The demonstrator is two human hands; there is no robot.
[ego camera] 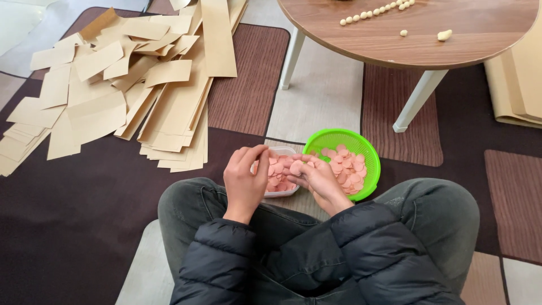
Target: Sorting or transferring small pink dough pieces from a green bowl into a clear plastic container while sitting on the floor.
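Hands (282, 178) half-curled over pink discs (278, 169) in clear tub (282, 193)

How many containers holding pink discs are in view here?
2. A clear plastic tub sits under the left hand, partly hidden by it; a green mesh basket lies just beyond the right hand. None other shows.

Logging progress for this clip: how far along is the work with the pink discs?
Done: some pink discs lie in the clear tub. In hand: the left hand and right hand finger discs over it. Left: many discs in the green basket.
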